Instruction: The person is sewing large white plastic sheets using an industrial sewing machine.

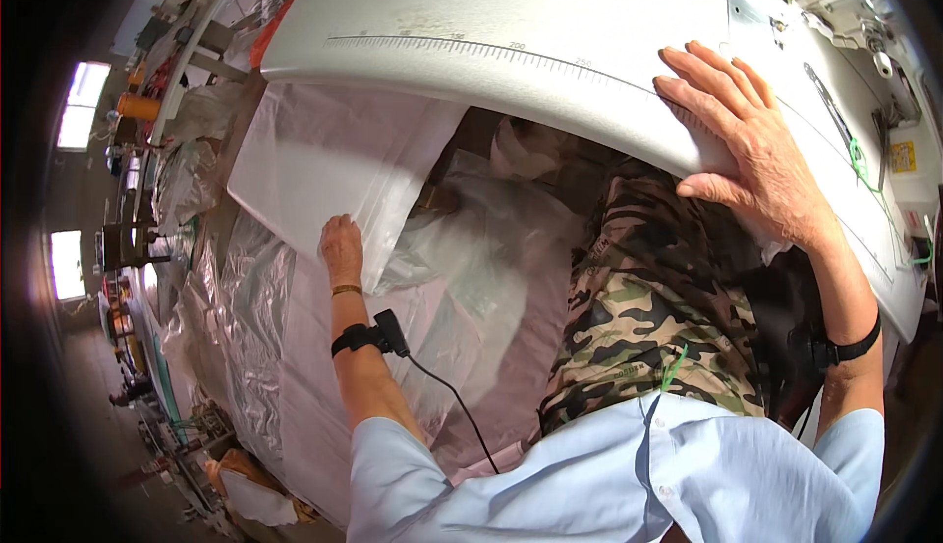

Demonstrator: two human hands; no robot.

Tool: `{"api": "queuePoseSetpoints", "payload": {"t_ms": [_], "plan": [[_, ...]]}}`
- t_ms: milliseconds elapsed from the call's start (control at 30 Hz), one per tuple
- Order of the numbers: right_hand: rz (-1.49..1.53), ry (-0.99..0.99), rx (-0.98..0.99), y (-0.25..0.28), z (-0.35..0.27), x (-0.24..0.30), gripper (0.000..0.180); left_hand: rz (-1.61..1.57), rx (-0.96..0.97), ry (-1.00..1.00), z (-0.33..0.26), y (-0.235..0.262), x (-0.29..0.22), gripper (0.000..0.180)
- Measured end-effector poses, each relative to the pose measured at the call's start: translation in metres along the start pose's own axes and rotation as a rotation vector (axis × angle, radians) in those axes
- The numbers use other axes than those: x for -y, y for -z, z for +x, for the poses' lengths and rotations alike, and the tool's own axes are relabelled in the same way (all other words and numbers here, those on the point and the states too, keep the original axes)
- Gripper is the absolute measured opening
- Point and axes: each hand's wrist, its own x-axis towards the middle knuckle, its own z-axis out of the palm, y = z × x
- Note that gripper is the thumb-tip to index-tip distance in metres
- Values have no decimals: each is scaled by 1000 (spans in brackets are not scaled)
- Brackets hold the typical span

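With the fingers of our left hand (342, 248) curled closed, we hold the edge of the pale sheet (339, 165), which spreads below the bench's (442, 3) near edge on the left, beside clear plastic (250, 317). Our right hand (751, 145) rests on the near edge farther right, fingers open and slightly spread, gripping nothing we can see. A slim dark tool (830, 103) lies to its right.
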Motion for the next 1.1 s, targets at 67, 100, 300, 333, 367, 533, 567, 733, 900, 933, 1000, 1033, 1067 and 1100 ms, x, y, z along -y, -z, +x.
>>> {"api": "queuePoseSetpoints", "payload": {"t_ms": [67,100,300,333,367,533,567,733,900,933,1000,1033,1067,1100], "plan": [[-2,-8,-3,0,-1,-1,81,20,66,4,9,-7,2,14],[-2,-4,1,-1,-2,-1,79,47,129,22,14,-12,4,16],[46,29,-60,-2,0,-1,73,-137,-156,770,19,-37,114,28],[45,20,-57,-3,-3,-4,72,-303,-218,822,26,-41,108,29],[45,12,-57,-2,-6,-5,71,-468,-279,873,30,-41,104,29],[63,27,-92,-9,-6,-3,68,-224,-301,433,-47,-28,59,25],[69,46,-98,-10,-3,1,67,-249,-218,381,-74,-17,44,24],[50,34,-158,-10,-16,-6,61,-545,23,119,-120,50,-129,22],[412,413,-427,-36,-21,27,61,-1046,125,272,-118,186,-251,19],[350,483,-392,-51,-30,42,65,-1087,105,244,-116,210,-268,17],[357,533,-298,-79,-62,75,75,-1156,129,180,-116,244,-298,16],[419,477,-294,-89,-75,91,78,-1287,159,207,-117,255,-309,15],[496,374,-328,-99,-83,103,74,-1409,198,242,-119,268,-316,14],[616,279,-501,-121,-88,107,63,-1421,245,205,-120,285,-325,14]]}}
